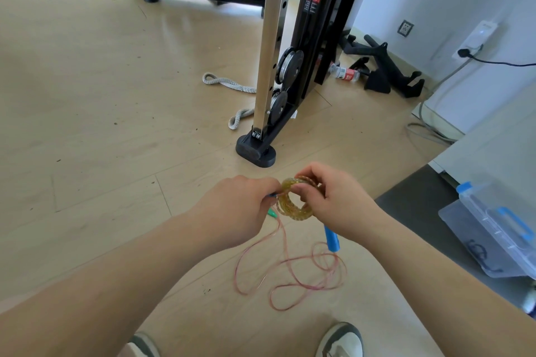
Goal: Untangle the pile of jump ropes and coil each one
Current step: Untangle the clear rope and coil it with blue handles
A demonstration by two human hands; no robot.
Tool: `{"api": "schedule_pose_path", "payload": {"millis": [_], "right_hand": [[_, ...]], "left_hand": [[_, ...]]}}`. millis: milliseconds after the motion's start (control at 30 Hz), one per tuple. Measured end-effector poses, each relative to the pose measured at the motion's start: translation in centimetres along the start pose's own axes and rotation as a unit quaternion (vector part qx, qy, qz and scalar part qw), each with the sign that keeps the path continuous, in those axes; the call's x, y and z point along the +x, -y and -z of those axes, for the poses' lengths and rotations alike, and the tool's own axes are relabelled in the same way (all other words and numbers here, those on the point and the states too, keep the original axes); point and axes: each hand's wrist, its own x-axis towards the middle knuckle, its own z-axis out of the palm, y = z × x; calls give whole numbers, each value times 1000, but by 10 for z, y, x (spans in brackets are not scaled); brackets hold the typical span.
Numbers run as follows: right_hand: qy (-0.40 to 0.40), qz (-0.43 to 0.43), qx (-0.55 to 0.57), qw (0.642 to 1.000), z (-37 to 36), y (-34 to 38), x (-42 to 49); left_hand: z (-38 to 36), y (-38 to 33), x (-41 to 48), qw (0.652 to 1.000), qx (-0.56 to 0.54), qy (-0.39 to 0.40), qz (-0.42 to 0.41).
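Two hands are in view, the left hand and the right hand. There are two jump ropes: one yellow coil and one loose pink rope. One blue handle, one green handle, two shoes, one clear box and one bottle.

Wide floor lies open to the left of the left hand. A yellow coil fills the gap between it and the right hand. Straight ahead, near the hands, stands the black foot of a gym machine, with its steel post rising behind and a grey strap on the floor beside it. A clear plastic box and a white cabinet hem in the right side. Pink cord loops over the floor below the hands.
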Motion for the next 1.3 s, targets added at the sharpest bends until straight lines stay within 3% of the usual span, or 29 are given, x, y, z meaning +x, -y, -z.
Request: {"api": "schedule_pose_path", "payload": {"millis": [233,400,533,667,900,1133,1300], "right_hand": [[26,-10,7,1000,3,-1,-3],[36,0,4,999,-1,4,-3],[40,23,6,999,-3,10,-5],[17,37,24,999,-2,8,-6],[34,28,67,997,7,5,-7],[18,-24,174,984,16,5,-8],[101,-79,237,963,24,0,-11]], "left_hand": [[-2,3,3,999,-50,-5,-13],[-5,1,8,995,54,-78,-18],[-5,-4,8,993,-95,-66,20],[-5,-10,3,961,-274,-13,30],[5,-11,3,953,-297,35,54],[14,-9,2,877,-474,43,60],[9,-5,6,889,-449,-16,86]]}}
